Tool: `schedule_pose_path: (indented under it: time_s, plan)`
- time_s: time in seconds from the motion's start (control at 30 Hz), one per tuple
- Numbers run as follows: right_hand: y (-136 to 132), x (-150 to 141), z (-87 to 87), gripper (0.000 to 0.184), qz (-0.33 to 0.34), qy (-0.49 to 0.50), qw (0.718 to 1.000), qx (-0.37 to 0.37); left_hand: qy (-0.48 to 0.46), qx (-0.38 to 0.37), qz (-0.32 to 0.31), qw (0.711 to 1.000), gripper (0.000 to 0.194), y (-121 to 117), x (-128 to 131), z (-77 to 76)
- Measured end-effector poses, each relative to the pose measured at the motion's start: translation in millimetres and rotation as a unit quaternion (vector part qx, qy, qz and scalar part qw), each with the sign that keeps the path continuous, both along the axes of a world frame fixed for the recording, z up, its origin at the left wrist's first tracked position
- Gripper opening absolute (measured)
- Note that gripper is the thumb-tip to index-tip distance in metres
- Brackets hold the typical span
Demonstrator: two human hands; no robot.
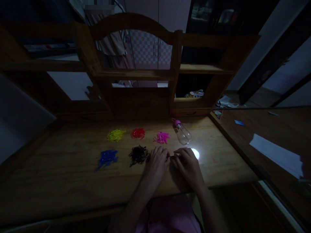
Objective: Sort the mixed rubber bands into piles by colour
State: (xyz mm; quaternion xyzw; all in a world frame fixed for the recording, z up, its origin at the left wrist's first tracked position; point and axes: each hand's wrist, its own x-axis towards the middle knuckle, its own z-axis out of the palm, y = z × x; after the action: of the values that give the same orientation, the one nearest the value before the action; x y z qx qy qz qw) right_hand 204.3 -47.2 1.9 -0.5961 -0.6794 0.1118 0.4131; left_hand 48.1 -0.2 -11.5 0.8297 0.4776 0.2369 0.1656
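Observation:
My left hand [159, 158] is closed at the table's front middle, just right of a pile of black strands [138, 154]. My right hand [187, 161] faces it with the fingertips pinched. A thin dark strand [172, 156] seems to span the small gap between both sets of fingertips; the dim light blurs it. Behind the hands lies a pile of pink strands [162, 137]. Farther left are piles of red strands [138, 133], yellow strands [116, 135] and blue strands [108, 158]. A clear bulb-shaped bottle [184, 134] with a pink cap lies behind my right hand.
The wooden desk [73, 181] has a shelf unit [143, 102] along its back. A bright light spot [195, 154] falls beside my right hand. To the right, a brown surface [245, 139] holds white paper [277, 155] and a small blue card [239, 122].

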Motion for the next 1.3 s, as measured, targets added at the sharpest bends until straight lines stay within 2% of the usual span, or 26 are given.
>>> schedule_pose_path:
  time_s: [0.2,0.5,0.77,0.87,1.03,1.17,1.3]
  plan:
    - [0,1,-3.6,0.022,0.047,-0.043,0.998,-0.012,-0.018,-0.010,-0.008,1.000,0.007,0,-4,2.2]
    - [7,-1,-10.1,0.027,0.062,-0.081,0.995,-0.025,-0.055,-0.035,0.000,0.998,0.010,5,-13,5.1]
    - [11,-4,-11.9,0.017,0.067,-0.084,0.994,-0.024,-0.087,-0.055,0.002,0.995,0.012,5,-17,5.9]
    - [11,-5,-11.3,0.017,0.064,-0.079,0.994,-0.024,-0.100,-0.059,0.004,0.993,0.021,5,-17,6.0]
    - [8,-7,-6.6,0.020,0.054,-0.053,0.997,-0.027,-0.105,-0.063,0.002,0.992,0.023,2,-19,11.5]
    - [7,-5,-2.1,0.029,0.040,-0.030,0.998,-0.036,-0.078,-0.058,0.007,0.995,0.021,0,-30,18.3]
    - [8,-3,2.2,0.022,0.034,-0.013,0.999,-0.040,-0.045,-0.028,0.021,0.998,0.019,1,-50,22.1]
